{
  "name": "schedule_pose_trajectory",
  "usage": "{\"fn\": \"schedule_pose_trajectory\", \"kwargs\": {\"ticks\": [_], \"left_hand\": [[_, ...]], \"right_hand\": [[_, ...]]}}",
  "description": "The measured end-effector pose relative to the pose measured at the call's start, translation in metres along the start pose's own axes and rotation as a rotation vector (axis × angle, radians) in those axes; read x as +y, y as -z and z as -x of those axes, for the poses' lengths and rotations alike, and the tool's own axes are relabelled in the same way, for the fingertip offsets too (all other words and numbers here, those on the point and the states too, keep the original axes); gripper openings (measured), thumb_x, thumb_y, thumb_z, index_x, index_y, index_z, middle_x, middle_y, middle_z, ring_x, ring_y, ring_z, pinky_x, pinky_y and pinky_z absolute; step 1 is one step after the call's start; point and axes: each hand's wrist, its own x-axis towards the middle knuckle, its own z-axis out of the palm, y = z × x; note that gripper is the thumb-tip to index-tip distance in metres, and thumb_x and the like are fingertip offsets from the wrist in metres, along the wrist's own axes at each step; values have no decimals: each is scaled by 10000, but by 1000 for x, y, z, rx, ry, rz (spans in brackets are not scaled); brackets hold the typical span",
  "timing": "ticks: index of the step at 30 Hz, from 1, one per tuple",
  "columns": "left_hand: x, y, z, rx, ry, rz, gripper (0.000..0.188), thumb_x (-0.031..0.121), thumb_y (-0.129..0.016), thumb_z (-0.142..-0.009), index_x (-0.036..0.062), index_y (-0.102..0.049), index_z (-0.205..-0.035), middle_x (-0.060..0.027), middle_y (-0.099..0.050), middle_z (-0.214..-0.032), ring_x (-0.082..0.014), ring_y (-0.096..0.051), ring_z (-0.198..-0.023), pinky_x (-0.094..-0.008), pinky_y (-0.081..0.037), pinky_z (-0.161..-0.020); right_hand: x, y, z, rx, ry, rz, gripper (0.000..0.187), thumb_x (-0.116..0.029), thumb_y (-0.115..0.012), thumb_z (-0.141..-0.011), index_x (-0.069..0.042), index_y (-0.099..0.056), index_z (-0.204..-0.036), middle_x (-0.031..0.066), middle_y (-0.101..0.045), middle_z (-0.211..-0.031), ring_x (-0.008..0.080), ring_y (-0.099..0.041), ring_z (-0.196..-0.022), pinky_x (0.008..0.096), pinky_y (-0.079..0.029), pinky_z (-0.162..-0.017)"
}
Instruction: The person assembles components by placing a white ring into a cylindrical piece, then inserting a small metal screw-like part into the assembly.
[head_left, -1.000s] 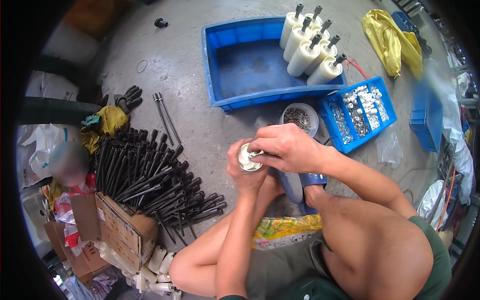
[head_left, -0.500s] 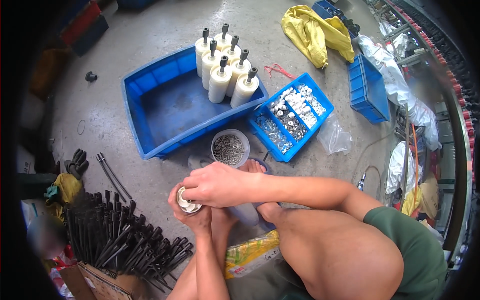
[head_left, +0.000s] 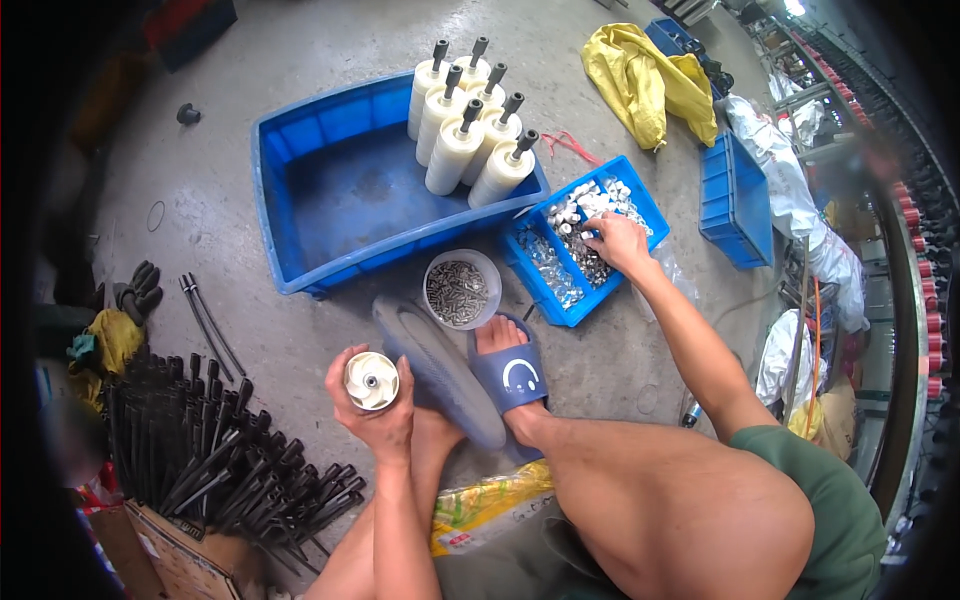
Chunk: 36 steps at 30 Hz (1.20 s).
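My left hand (head_left: 377,418) is wrapped round a cream-white plastic impeller (head_left: 371,381), its curved vanes and small metal centre facing up. My right hand (head_left: 618,243) reaches into the blue divided tray (head_left: 577,313), its fingers bent together over the compartment of small dark metal parts (head_left: 586,258). What the fingertips hold, if anything, is too small to make out. Around them in the tray are white plastic caps (head_left: 566,212) and a compartment of small clear and silvery pieces (head_left: 548,265). A round tub of short metal pins (head_left: 459,293) stands between the hands.
Beyond the tub, a large blue bin (head_left: 275,215) holds several white stacked cylinders (head_left: 452,155) with black-tipped shafts. Black rods (head_left: 200,460) are piled at left. A yellow sack (head_left: 640,85) and blue crate (head_left: 733,200) lie at far right. A grey slipper (head_left: 430,370) is near my feet.
My right hand has left the impeller and moved right and away, into the divided tray. My left hand still holds the impeller, its vaned face now uncovered.
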Motion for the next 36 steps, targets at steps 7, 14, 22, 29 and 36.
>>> {"fn": "schedule_pose_trajectory", "kwargs": {"ticks": [7, 14, 22, 29, 36], "left_hand": [[2, 2, -1, 15, 1, -29, 637, 63, -947, -763, 25, -604, -1298, -140, -713, -1167, -239, -704, -1032, -360, -565, -933], [4, -3, 0, 11, 17, -18, 629, 84, -957, -749, 34, -620, -1278, -127, -723, -1156, -250, -715, -1005, -364, -573, -907], [4, 0, -5, 2, -33, -59, 641, 81, -957, -755, 34, -607, -1289, -124, -717, -1105, -229, -709, -981, -351, -578, -884], [2, -3, -7, 14, -91, -109, 646, 101, -955, -740, 42, -614, -1285, -122, -742, -1018, -236, -738, -887, -358, -596, -813], [14, -1, -7, 22, 10, -93, 608, 257, -931, -782, 63, -628, -1272, -129, -726, -1074, -319, -732, -946, -425, -597, -822]], "right_hand": [[-10, -5, -8, 130, 40, -234, 284, -260, -847, -852, -71, -766, -1047, 159, -747, -958, 387, -736, -921, 493, -588, -817], [-38, -15, -17, 249, -107, -273, 251, -198, -823, -823, -11, -746, -971, 259, -755, -923, 437, -746, -898, 500, -601, -824], [-78, 57, 29, -348, -158, -1953, 316, -102, -674, -1052, 4, -655, -1349, 76, -731, -1146, 157, -707, -1000, 275, -586, -856], [-218, 104, 73, -304, 290, -1375, 252, -55, -712, -993, -1, -708, -1239, 92, -739, -1145, 168, -718, -973, 300, -581, -852], [-300, 112, 70, 244, 992, -709, 220, -154, -760, -921, -28, -656, -1068, 133, -598, -930, 348, -646, -833, 449, -549, -719]]}}
